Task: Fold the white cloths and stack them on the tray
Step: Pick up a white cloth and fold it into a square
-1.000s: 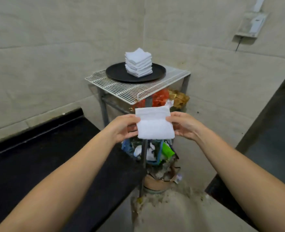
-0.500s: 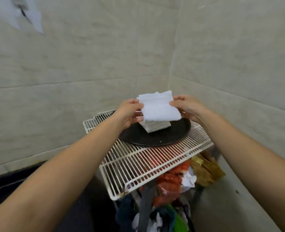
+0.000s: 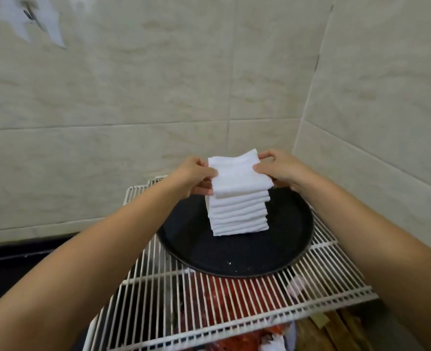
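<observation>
A folded white cloth [image 3: 237, 176] lies on top of a stack of several folded white cloths [image 3: 238, 216]. The stack stands on a round black tray [image 3: 237, 254] in the middle of the head view. My left hand [image 3: 192, 177] pinches the top cloth's left edge. Its right edge is pinched by my right hand [image 3: 280, 171], thumb on top. The near edge of the cloth touches the stack; its far edge is tilted up a little.
The tray rests on a white wire rack [image 3: 234, 307] in a tiled wall corner [image 3: 308, 102]. Under the rack lie red bags [image 3: 224, 295] and other clutter. A dark counter [image 3: 19, 269] runs at the lower left.
I have stepped closer to the rack. Both hands carried the folded cloth forward and down onto the top of the stack on the tray.
</observation>
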`<move>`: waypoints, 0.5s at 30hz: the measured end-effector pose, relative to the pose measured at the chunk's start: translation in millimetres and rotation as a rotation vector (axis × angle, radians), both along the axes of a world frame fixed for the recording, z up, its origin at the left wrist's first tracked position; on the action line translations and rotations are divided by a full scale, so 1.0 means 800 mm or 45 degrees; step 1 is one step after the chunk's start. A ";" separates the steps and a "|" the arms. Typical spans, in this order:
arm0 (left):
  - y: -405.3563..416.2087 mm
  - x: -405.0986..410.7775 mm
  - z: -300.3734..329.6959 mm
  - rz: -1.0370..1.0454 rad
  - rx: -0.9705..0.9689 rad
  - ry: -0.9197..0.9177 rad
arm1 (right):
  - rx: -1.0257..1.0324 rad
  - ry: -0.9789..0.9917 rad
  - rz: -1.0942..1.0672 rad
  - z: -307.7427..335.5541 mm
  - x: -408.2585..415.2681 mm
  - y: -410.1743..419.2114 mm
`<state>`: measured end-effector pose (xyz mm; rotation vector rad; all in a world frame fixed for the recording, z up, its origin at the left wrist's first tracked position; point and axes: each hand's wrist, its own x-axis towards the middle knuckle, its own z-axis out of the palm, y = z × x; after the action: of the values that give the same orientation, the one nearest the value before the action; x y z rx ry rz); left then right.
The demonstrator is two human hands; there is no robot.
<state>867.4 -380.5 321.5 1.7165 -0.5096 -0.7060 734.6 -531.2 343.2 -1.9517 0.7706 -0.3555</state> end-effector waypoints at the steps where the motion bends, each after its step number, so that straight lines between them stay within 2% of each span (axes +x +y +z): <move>1: 0.003 -0.001 0.004 0.014 0.014 -0.027 | -0.037 0.016 -0.013 0.004 0.001 -0.002; 4: 0.025 -0.003 0.021 0.096 0.046 -0.156 | -0.295 0.016 -0.054 0.029 0.001 0.006; 8: 0.108 -0.002 0.047 0.184 0.057 -0.319 | -0.593 0.009 0.069 0.064 0.016 0.065; 12: 0.269 -0.013 0.042 0.381 0.128 -0.423 | -0.805 0.010 0.354 0.063 0.057 0.207; 15: 0.427 -0.035 0.021 0.566 0.309 -0.540 | -0.887 -0.047 0.617 0.041 0.090 0.360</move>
<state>839.6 -38.5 338.1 2.1291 -0.3153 -0.0814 806.4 -242.9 375.7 -2.6854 0.1167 -0.3900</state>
